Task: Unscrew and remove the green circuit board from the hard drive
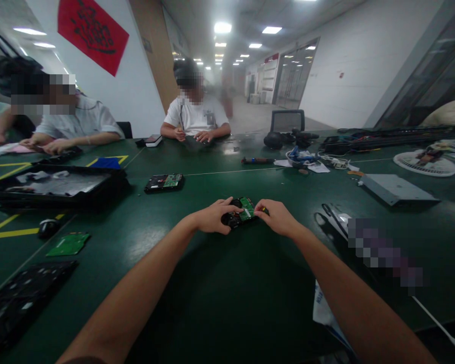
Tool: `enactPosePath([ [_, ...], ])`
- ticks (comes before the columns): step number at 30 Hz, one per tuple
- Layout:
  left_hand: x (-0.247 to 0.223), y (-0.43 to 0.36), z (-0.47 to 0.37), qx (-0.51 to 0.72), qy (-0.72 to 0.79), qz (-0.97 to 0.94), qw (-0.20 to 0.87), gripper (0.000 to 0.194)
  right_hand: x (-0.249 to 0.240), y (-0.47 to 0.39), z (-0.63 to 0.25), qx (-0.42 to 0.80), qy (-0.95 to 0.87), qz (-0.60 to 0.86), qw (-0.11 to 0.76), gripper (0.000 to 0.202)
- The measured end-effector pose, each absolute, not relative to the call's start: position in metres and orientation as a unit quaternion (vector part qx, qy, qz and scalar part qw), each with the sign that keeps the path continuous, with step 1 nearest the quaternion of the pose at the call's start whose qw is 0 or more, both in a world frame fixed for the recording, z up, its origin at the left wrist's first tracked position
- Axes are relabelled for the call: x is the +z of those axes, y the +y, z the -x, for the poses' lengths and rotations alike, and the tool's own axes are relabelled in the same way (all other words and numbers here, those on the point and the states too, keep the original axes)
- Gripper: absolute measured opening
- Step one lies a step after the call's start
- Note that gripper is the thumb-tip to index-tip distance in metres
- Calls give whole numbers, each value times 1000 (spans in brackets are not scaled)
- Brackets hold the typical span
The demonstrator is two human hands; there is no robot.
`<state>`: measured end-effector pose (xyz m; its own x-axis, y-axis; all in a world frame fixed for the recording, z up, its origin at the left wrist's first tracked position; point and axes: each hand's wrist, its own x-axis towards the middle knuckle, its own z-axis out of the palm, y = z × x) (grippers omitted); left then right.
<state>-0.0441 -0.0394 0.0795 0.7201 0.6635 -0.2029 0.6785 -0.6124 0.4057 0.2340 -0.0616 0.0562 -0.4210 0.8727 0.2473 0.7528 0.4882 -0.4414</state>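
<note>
Well in from the near edge of the desk (216,298), the left hand (213,216) grasps a drive (246,208) while the right hand (276,216) pinches a tool (265,210) at its right side.

We see our left hand (215,216) partly covering a green-boarded device (247,208); the left edge crops a black panel (26,298).

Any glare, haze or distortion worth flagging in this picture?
Head view: pale glare on the table beside the left forearm; head view: haze over the far corridor; head view: apparent wide-angle lean in the right-hand wall; head view: circuit board detail soft.
</note>
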Motion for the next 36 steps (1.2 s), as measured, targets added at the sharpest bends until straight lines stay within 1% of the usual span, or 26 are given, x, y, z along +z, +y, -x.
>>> enactPosePath([
  [5,75,-36,45,-1,368,-897,245,87,52,-61,-230,162,-829,483,233,9],
  [12,78,-38,43,-14,365,-899,243,91,52,-60,-229,195,-813,496,236,12],
  [18,80,-39,42,-29,362,-901,239,89,50,-60,-231,206,-804,501,245,13],
  [24,78,-37,43,-15,358,-901,244,86,52,-62,-237,225,-780,527,253,22],
  [27,78,-38,44,-21,361,-900,245,87,53,-63,-237,216,-787,518,254,19],
  [29,78,-38,44,-20,363,-899,244,87,54,-63,-237,211,-787,520,258,22],
  [31,77,-37,44,-16,363,-899,244,84,57,-63,-237,206,-773,535,271,28],
  [33,75,-36,45,-10,361,-899,247,81,63,-64,-239,181,-756,553,300,29],
  [36,72,-34,47,3,359,-899,252,78,78,-70,-242,82,-733,552,388,33],
])
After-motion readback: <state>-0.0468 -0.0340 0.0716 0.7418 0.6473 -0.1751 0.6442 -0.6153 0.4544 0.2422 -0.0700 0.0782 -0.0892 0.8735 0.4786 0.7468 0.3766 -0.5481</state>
